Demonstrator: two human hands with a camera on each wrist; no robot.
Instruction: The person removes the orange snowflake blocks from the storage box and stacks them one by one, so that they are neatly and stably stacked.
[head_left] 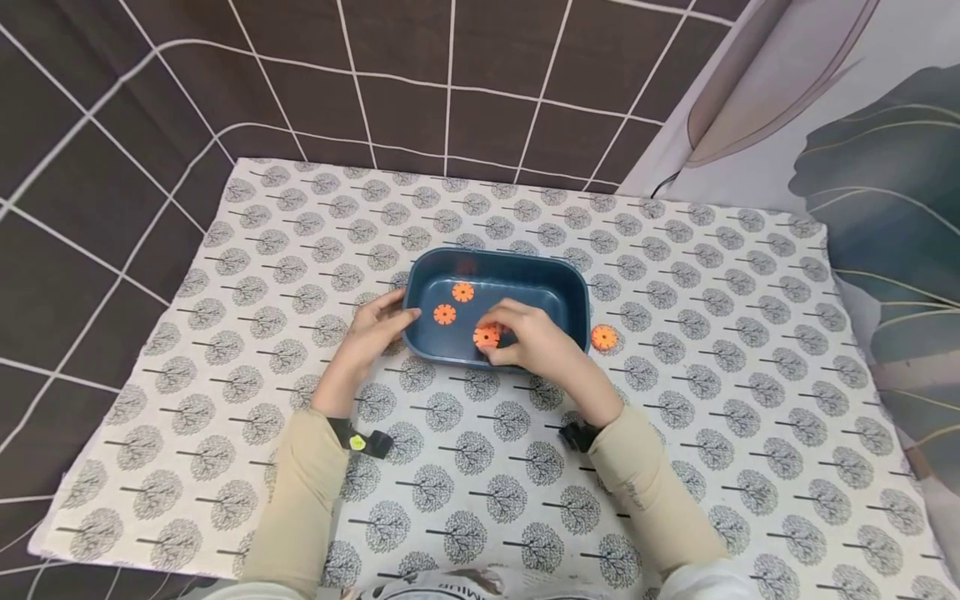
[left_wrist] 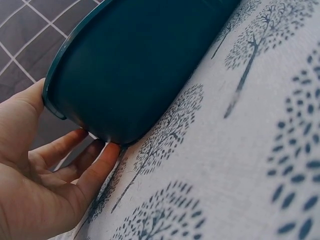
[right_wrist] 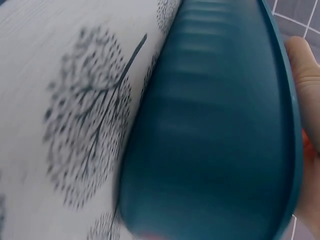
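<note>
A dark blue-green plastic tub [head_left: 517, 268] with rounded corners sits on the cloth. My left hand [head_left: 372, 329] grips its left end, the thumb at the rim and the other fingers against the outer wall, as the left wrist view also shows. Inside the tub, my right hand [head_left: 536, 342] pinches an orange notched disc [head_left: 486, 337] between thumb and fingers; more orange shows behind the fingers. Two similar orange discs, one farther back [head_left: 462, 292] and one nearer [head_left: 444, 314], lie on the tub's floor. The right wrist view mostly holds the tub's outer wall [right_wrist: 210, 130].
Another orange notched disc [head_left: 603, 337] lies on the cloth just right of the tub. A white cloth with grey trees [head_left: 465, 500] covers the table. Dark tile-patterned fabric [head_left: 405, 50] hangs behind and to the left; a leaf-patterned curtain [head_left: 892, 192] hangs at right.
</note>
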